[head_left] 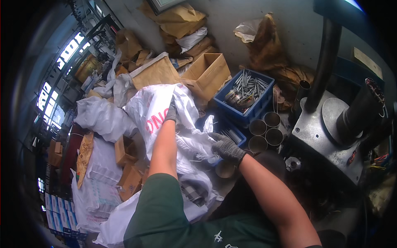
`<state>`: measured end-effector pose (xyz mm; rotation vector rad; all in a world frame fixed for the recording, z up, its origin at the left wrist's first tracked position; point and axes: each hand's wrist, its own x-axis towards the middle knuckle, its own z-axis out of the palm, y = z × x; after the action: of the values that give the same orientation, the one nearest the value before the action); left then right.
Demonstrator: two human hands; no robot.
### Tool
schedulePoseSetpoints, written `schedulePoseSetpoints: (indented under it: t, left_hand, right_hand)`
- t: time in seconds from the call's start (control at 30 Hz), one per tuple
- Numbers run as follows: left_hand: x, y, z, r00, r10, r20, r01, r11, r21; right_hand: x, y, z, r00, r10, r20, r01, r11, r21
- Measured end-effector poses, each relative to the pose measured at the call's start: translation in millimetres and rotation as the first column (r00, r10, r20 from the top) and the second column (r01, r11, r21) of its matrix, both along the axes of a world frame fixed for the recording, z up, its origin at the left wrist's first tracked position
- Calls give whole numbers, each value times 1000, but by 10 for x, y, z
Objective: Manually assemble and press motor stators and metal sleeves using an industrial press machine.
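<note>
A large white woven sack [155, 97] with red print lies in front of me, its mouth crumpled and frayed. My left hand [170, 113], in a grey glove, is at the sack's upper part; its fingers are mostly hidden against the white fabric, so their grip does not show. My right hand [228, 149], also gloved in grey, is closed on the sack's frayed edge on the right side. A dark checked cloth [193, 192] shows beneath the lower folds of the sack.
A blue crate [219, 98] of long metal rods stands beyond the sack, near an open cardboard box [211, 74]. Several metal tubes [273, 136] stand upright to the right, beside a heavy machine base [331, 120]. More sacks [101, 115] and small cartons [130, 182] crowd the left.
</note>
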<state>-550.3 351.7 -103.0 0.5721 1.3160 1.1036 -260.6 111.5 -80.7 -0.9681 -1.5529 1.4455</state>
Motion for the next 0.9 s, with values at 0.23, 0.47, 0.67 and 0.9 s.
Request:
schedulePoseSetpoints:
  t: [0.23, 0.47, 0.67, 0.9]
  left_hand:
    - [-595, -260, 195, 913, -224, -340, 234, 972, -10]
    - [-1018, -332, 114, 667, -435, -605, 460, 879, -124]
    - [-1307, -405, 335, 353, -531, -770, 579, 771, -266]
    - [-731, -612, 110, -69, -554, -830, 645, 610, -461]
  right_hand:
    - [-118, 50, 67, 986, -152, -62, 152, 988, 1]
    - [-13, 63, 37, 998, -13, -56, 0, 973, -231]
    - [-34, 52, -45, 940, 209, 271, -215, 977, -4]
    - [27, 61, -40, 963, 115, 245, -114, 993, -19]
